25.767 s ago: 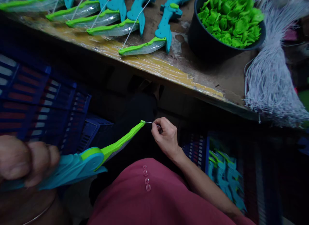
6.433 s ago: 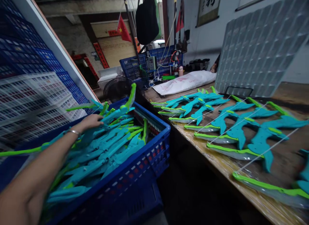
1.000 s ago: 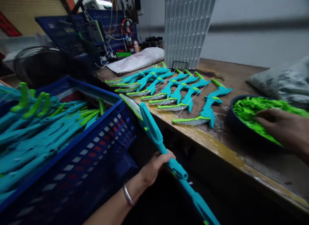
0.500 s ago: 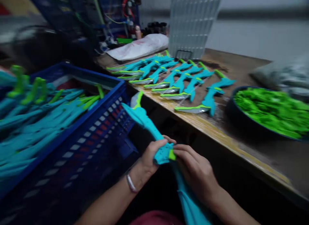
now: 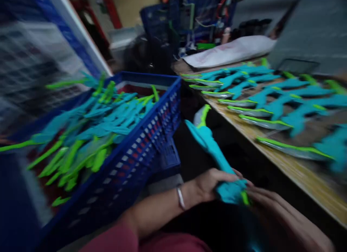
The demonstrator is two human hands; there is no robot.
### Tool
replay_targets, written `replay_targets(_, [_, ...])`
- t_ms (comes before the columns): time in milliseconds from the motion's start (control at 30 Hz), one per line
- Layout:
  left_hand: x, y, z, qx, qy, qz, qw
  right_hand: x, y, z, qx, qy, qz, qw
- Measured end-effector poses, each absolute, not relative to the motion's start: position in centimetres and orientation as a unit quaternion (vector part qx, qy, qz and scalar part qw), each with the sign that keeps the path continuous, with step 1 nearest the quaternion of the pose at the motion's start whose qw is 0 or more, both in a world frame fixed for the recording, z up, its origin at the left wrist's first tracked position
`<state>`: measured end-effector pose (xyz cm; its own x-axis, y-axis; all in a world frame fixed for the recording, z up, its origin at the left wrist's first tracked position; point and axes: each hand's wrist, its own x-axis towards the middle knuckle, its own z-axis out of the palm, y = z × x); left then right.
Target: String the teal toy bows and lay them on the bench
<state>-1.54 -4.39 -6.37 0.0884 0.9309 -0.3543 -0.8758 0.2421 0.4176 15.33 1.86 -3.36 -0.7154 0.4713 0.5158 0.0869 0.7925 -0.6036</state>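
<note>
Since half a second ago my view has swung left, so the bowl of green parts is gone from the frame and the blue crate (image 5: 151,136) now fills the left half; both hands have slid toward the lower right. Nearest me, at the bottom centre, my left hand (image 5: 210,183) has its grip clenched around the middle of a teal toy bow (image 5: 214,151), a bangle (image 5: 180,198) on that wrist. My right hand (image 5: 273,208), at the lower right, touches the bow's grip piece from the other side, fingers against a small green part (image 5: 245,198); motion blur keeps me from telling whether that grip is closed or loose. The bow slants up and left from the hands, its green tip (image 5: 204,114) ending near the centre of the frame, between crate and table (image 5: 303,172). The crate is heaped with loose bows (image 5: 94,125). Farther off, on the right, strung bows (image 5: 260,100) lie in a row on the table. Beyond them, at upper centre, lies a white bag (image 5: 230,51).
</note>
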Motion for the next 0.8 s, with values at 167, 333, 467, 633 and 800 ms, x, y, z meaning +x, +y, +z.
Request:
replay_targets(167, [-3.5,-6.4,-4.0,0.076,0.238,0.645,0.722,14.8,0.8,1.3,-0.159,-0.893,0.272,0.321])
replay_targets(333, [-2.8,-5.3,-3.6,0.109,0.238,0.639,0.724,14.4,1.3,1.1,-0.119,-0.911,0.223,0.326])
replay_targets(467, [-1.8,-4.7,-3.1,0.125,0.258,0.632,0.72,14.7,1.0,1.3,-0.105,-0.926,0.183,0.312])
replay_targets(633, [-1.0,-4.3,-2.6,0.126,0.309,0.625,0.706,15.4,0.3,1.8,-0.117,-0.946,0.102,0.285])
replay_targets(800, [0.0,-4.2,-2.5,0.132,0.338,0.619,0.697,16.2,-0.7,1.4,-0.114,-0.952,0.021,0.283])
